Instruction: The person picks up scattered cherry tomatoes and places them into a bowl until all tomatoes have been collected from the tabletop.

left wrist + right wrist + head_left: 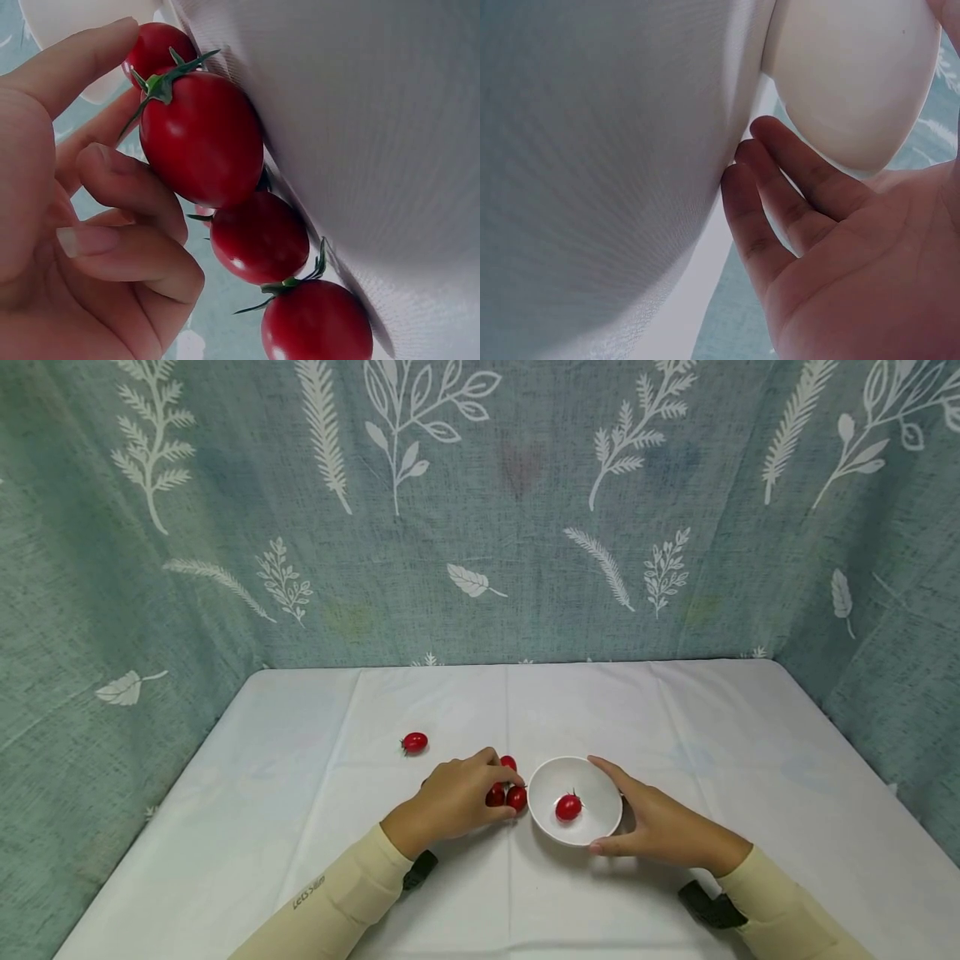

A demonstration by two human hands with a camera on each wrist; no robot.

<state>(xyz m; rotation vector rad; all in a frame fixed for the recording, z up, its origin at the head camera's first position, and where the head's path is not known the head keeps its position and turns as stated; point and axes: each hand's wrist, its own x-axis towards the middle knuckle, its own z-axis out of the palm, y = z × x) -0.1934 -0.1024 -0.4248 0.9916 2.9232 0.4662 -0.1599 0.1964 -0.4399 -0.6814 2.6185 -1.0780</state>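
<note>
One cherry tomato [567,808] is contained in a white bowl [598,795], which is stood upright on the white-covered desk [675,718], right of the middle. The bowl is held at its right side by the right hand [660,822], its thumb and forefinger being curved around the rim while the other three fingers [761,244] are stretched out beneath, near the cloth. A second tomato [517,798], just left of the bowl, is pinched between the thumb and forefinger of the left hand [459,795]; the remaining fingers are bent in towards the palm. Beside it, a third tomato [495,794] and a fourth tomato [508,762] are partly covered by that hand. In the left wrist view, green stalks are shown on several of the tomatoes, which are lined up close together. A fifth tomato [414,742] is placed farther back on the left, well apart from the others. Pale sleeves [352,885] are worn, and the desk is backed by a green-blue curtain [525,543] patterned with white leaves.
</note>
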